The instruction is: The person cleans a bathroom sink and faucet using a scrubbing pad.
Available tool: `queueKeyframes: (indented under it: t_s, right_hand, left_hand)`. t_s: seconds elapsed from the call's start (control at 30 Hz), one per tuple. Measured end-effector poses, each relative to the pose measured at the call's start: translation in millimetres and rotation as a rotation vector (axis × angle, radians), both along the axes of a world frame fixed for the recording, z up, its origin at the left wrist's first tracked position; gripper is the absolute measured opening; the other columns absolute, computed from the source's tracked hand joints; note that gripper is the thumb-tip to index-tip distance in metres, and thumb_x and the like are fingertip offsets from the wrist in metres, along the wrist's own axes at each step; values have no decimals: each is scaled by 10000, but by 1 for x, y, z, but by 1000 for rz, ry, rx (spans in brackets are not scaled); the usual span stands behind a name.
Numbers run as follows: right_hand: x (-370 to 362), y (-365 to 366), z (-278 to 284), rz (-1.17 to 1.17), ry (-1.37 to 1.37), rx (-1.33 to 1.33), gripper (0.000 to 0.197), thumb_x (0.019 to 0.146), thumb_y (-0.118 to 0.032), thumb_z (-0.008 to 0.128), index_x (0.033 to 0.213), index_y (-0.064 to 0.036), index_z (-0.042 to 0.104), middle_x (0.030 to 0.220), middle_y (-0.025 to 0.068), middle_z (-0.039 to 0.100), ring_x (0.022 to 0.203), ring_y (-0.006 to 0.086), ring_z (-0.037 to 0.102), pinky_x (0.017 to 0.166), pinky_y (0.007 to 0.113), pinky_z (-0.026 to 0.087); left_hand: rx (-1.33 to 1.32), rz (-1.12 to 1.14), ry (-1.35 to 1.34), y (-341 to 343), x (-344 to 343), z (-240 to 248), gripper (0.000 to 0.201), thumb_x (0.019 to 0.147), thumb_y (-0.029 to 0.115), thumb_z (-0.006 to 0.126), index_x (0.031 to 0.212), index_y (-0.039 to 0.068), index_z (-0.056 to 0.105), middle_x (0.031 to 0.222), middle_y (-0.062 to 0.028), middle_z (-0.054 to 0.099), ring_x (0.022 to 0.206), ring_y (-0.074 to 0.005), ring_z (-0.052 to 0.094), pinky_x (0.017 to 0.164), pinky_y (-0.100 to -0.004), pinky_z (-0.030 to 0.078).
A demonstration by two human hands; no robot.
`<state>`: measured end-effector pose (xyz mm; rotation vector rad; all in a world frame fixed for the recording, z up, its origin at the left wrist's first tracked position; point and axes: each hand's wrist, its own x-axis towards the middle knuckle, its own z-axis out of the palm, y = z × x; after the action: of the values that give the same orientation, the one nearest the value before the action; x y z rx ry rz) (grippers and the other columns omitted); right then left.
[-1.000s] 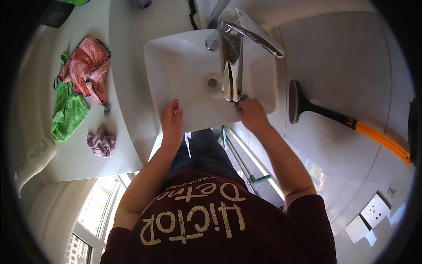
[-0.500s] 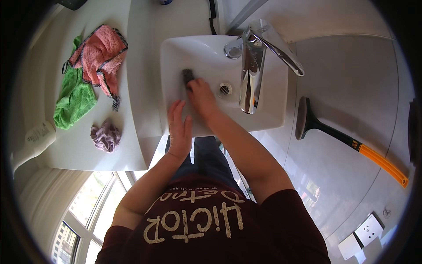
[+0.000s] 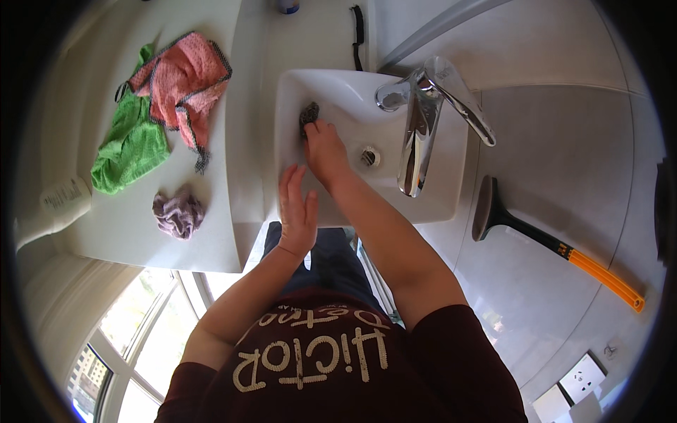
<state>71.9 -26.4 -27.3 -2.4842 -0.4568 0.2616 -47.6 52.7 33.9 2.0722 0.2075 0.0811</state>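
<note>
A dark grey scouring pad (image 3: 309,115) is pressed against the inner left wall of the white sink (image 3: 441,204). My right hand (image 3: 327,149) grips it, fingers curled over its near end. Closer to me, my left hand (image 3: 298,218) rests at the sink's front left rim, fingers stretched out and holding nothing. The round drain (image 3: 369,156) lies just right of my right hand. Over the basin's right half reaches a chrome faucet (image 3: 421,148) with its lever turned to the right.
On the left counter lie a pink cloth (image 3: 185,74), a green cloth (image 3: 130,144) and a crumpled mauve rag (image 3: 178,213), with a white bottle (image 3: 60,204) beyond. A black brush (image 3: 357,39) sits behind the sink. At right is a squeegee-like tool with an orange handle (image 3: 603,277).
My right hand has slid the scouring pad a little farther up along the sink's left side. My left hand stays at the front rim. The whole view has shifted slightly.
</note>
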Motion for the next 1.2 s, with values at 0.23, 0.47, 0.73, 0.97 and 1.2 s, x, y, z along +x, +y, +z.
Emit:
queueKeyframes:
  t_s: [0.23, 0.47, 0.73, 0.97, 1.2]
  right_hand:
    - [-56, -30, 26, 221, 202, -148, 184, 796, -60, 547, 970, -46, 606, 1045, 120, 553, 1001, 320, 541, 811, 411, 515]
    - [-52, -86, 25, 179, 190, -244, 127, 823, -89, 526, 914, -60, 609, 1007, 115, 560, 1027, 328, 527, 849, 429, 480]
    - [-16, -59, 12, 110, 74, -452, 123, 800, -56, 533, 882, -70, 624, 963, 97, 581, 981, 336, 562, 815, 441, 510]
    - [17, -92, 13, 105, -174, -457, 141, 777, -52, 553, 877, -81, 648, 976, 122, 602, 913, 334, 594, 791, 454, 516]
    - [3, -179, -28, -21, -63, -553, 162, 758, -53, 578, 900, -70, 655, 968, 149, 614, 917, 357, 590, 814, 457, 494]
  left_hand:
    - [7, 6, -1, 1, 1, -1, 412, 953, 115, 454, 1347, 10, 392, 1381, -209, 370, 1260, -377, 394, 1067, -412, 310]
    - [23, 11, -9, -3, 4, 2, 409, 921, 125, 498, 1312, 24, 435, 1354, -200, 411, 1202, -383, 433, 1029, -428, 344]
    - [86, -17, -7, -5, 4, 2, 413, 915, 125, 506, 1313, 36, 436, 1355, -192, 414, 1198, -379, 438, 1020, -432, 352]
    - [70, 16, -4, -1, 1, -1, 404, 912, 104, 507, 1304, 35, 435, 1343, -192, 415, 1200, -382, 434, 1031, -428, 346]
    - [-10, 36, -13, -3, 4, 0, 395, 919, 100, 495, 1303, 31, 435, 1338, -193, 417, 1210, -377, 427, 1042, -423, 335]
